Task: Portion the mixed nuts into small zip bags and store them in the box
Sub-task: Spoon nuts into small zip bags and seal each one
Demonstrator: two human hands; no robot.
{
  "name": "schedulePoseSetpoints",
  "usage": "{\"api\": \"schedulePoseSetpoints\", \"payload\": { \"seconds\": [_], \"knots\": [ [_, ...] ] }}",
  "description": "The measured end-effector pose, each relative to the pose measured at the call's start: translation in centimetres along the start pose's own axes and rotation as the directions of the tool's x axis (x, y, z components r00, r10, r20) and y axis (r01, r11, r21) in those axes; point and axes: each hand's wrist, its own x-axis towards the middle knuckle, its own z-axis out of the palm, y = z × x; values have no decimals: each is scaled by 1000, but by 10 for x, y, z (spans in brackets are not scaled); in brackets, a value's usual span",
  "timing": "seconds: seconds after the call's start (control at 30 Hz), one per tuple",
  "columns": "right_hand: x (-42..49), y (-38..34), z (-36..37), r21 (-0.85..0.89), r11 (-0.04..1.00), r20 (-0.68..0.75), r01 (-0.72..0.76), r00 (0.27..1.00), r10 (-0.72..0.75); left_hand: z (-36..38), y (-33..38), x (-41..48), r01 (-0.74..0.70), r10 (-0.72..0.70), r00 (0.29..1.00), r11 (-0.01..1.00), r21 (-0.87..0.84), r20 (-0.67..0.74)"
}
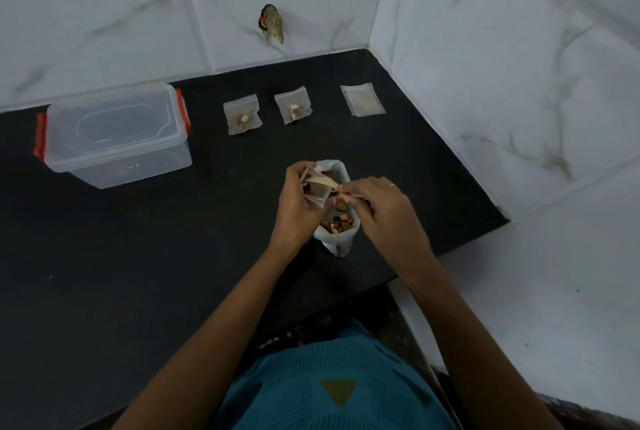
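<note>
My left hand (296,205) grips a small zip bag (318,187) at its open mouth, just above the big bag of mixed nuts (337,225) standing on the black counter (138,239). At that mouth my right hand (377,208) pinches a few nuts between its fingertips. Two filled zip bags (241,115) (293,105) lie further back, and a flat empty zip bag (362,99) lies to their right. A clear plastic box (116,137) with red clips sits at the back left, its lid on.
White marble-look tiled walls bound the counter at the back and on the right. A broken hole (272,23) shows in the back wall. The counter's front edge runs diagonally near my body.
</note>
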Motion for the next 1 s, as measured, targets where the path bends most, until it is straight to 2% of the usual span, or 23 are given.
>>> {"api": "schedulePoseSetpoints", "payload": {
  "seconds": [0.13,0.37,0.63,0.83,1.0],
  "knots": [
    [0,1,2,-97,989,-17,111,993,-114,-1,-1,1,8,-8,1000,1000,17,-1],
    [1,2,1,-11,1000,-49,6,999,-7,-4,-6,3,22,-22,1000,999,30,2],
    [-3,-3,3,-120,991,-40,57,997,-62,-5,-8,7,37,-38,999,999,30,6],
    [1,-5,-5,65,996,-84,-57,995,62,-7,-8,8,67,-66,998,998,17,-23],
    [-2,-4,-2,66,996,-85,-63,994,68,-7,-7,8,54,-54,998,999,9,-18]
  ]
}}
